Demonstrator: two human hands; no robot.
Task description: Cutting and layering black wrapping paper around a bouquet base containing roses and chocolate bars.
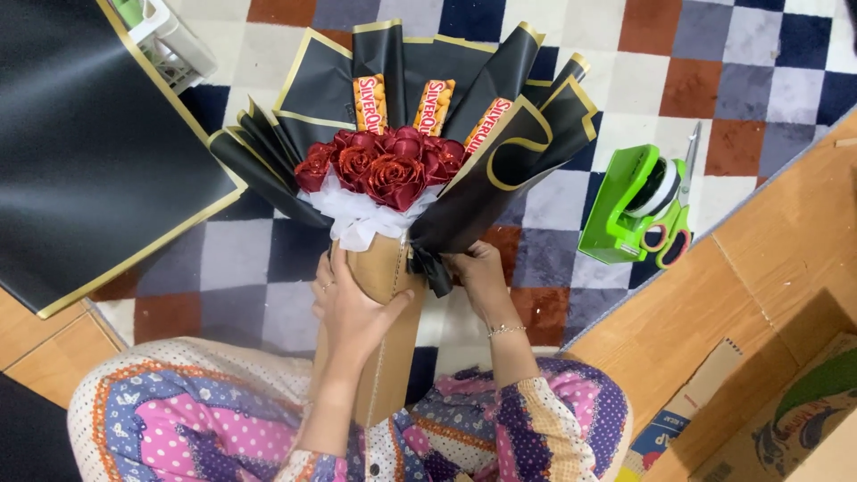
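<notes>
A bouquet (393,170) of glittery red roses stands before me, with three chocolate bars in orange wrappers behind them, white tissue below and folded black sheets with gold edges fanned around. Its brown paper-wrapped stem (386,268) rises from my lap. My left hand (350,308) grips the brown stem from the left. My right hand (478,272) pinches the lower end of a black gold-edged sheet (500,165) against the stem's right side.
A large flat black sheet with a gold border (89,152) lies at the left. A green tape dispenser (636,210) with scissors (683,214) beside it rests on the checkered rug at the right. An open cardboard box (786,419) stands at the lower right, a white basket (174,40) at top left.
</notes>
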